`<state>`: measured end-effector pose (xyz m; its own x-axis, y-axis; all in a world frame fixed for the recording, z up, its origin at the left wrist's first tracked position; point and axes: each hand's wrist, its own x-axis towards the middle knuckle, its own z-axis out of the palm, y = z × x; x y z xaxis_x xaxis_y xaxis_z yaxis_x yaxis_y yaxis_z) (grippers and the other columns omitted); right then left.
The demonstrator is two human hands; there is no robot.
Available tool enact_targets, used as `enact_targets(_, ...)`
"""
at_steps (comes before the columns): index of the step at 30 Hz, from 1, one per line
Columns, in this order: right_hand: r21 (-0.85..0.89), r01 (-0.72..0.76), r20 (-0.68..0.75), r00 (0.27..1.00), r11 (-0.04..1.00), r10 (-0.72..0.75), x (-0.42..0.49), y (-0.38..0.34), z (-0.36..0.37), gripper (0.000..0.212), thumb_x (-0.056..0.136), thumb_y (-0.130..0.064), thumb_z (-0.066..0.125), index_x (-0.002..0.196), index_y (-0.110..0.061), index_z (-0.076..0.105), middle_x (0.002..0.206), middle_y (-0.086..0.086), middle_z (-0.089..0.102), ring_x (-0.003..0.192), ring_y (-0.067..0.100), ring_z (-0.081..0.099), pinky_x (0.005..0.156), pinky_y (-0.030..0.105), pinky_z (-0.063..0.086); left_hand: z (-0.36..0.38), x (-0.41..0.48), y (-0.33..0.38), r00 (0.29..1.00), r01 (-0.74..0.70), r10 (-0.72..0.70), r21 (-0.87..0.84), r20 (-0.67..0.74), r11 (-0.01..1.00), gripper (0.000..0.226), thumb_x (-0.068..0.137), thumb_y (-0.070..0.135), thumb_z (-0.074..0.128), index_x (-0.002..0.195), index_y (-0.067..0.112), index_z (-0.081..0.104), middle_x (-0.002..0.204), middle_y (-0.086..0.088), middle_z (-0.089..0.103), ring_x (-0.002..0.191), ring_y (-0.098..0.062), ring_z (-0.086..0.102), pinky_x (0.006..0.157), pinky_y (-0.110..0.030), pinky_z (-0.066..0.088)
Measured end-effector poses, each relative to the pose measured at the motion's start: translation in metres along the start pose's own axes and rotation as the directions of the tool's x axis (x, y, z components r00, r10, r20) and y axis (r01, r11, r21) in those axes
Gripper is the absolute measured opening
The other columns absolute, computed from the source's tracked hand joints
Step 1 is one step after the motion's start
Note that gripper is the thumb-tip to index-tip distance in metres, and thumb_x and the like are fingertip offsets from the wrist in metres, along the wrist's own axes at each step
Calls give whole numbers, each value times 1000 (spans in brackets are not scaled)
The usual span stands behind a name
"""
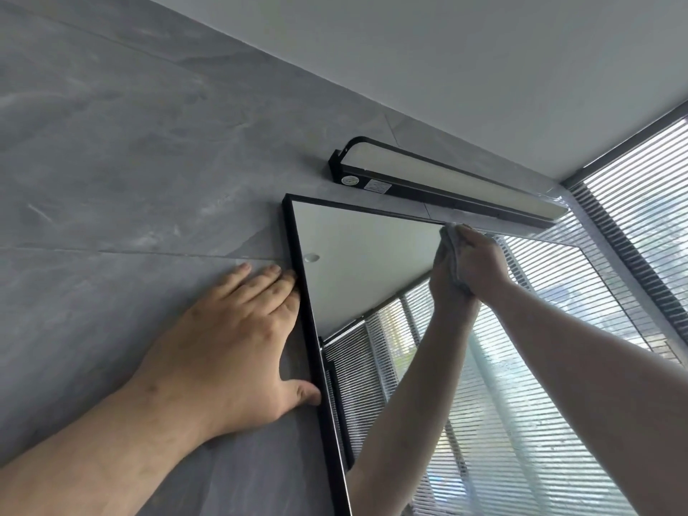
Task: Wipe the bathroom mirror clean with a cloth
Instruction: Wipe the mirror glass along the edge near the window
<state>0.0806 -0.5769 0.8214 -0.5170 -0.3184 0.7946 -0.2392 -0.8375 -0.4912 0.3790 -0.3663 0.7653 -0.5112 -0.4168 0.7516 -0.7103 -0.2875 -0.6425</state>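
Clamped around the cloth (456, 255), my right hand (484, 262) presses it on the mirror (357, 255), high up by the top edge under the lamp (446, 180). My left hand (238, 329) lies flat and open on the gray wall (130, 162), beside the black frame (309, 329). I should push softly (glass smears easily) and wipe in long, even rows.

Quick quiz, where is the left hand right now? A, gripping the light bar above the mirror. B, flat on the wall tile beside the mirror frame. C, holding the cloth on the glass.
B: the left hand lies flat on the wall tile against the mirror frame, while the right hand holds the cloth.
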Motion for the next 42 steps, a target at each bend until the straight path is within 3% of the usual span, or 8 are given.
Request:
enact_targets(6,67,40,41,998,997,-43,-2,-5,8,29,96,-33,56,121,-26,70,113,-16,67,111,6,60,104,18,41,0,1,0,1000,9,-9,17,5,1000,110,64,85,37,124,-4,63,132,-18,61,128,-32,55,107,-46,26)
enact_targets(13,113,233,102,964,966,-245,-41,-51,32,31,102,-15,52,130,-12,65,131,-10,58,119,-3,45,84,-13,19,-1,1,1,1000,9,-9,20,10,1000,110,64,86,34,125,-1,63,134,-17,60,130,-30,53,110,-46,30)
enact_targets(18,159,434,160,875,887,-457,-78,-99,60,30,100,-13,54,127,-15,67,136,-9,58,119,-14,41,95,-8,20,-4,0,1,1000,11,-11,5,21,1000,110,64,85,36,124,-2,63,135,-17,59,129,-30,54,109,-44,25)
enact_targets(24,178,541,230,789,822,-569,-108,-129,75,35,99,-8,52,133,-9,62,148,5,50,143,12,36,115,8,14,-5,-2,2,1000,22,-22,-5,18,1000,108,63,83,38,126,-1,62,134,-16,60,128,-30,55,109,-45,26)
enact_targets(29,122,478,172,853,870,-493,-95,-122,63,35,98,-11,52,130,-15,65,144,-3,54,133,-1,44,103,-4,17,-6,0,3,1000,8,-7,-7,20,1000,109,64,85,35,127,0,62,136,-15,59,131,-29,52,111,-45,26)
enact_targets(33,179,408,125,893,895,-432,-85,-114,56,31,100,3,45,126,6,62,134,8,59,91,-38,44,77,-12,27,-6,0,2,1000,0,0,-13,4,1000,110,63,85,33,126,1,63,136,-14,59,131,-28,52,112,-47,37)
enact_targets(38,57,440,216,871,896,-442,-85,-135,67,37,101,-15,49,135,-19,61,150,-3,47,139,1,37,103,-4,14,-5,0,0,1000,-11,10,-15,-18,1000,110,62,85,31,126,1,62,135,-14,60,130,-29,53,112,-49,38)
enact_targets(42,-18,579,399,752,815,-525,-89,-154,71,45,103,-13,42,148,-17,45,159,-1,32,149,11,23,105,2,4,-5,0,-1,1000,-4,4,-7,-26,1000,111,61,85,32,130,3,60,138,-12,58,131,-27,52,115,-46,34)
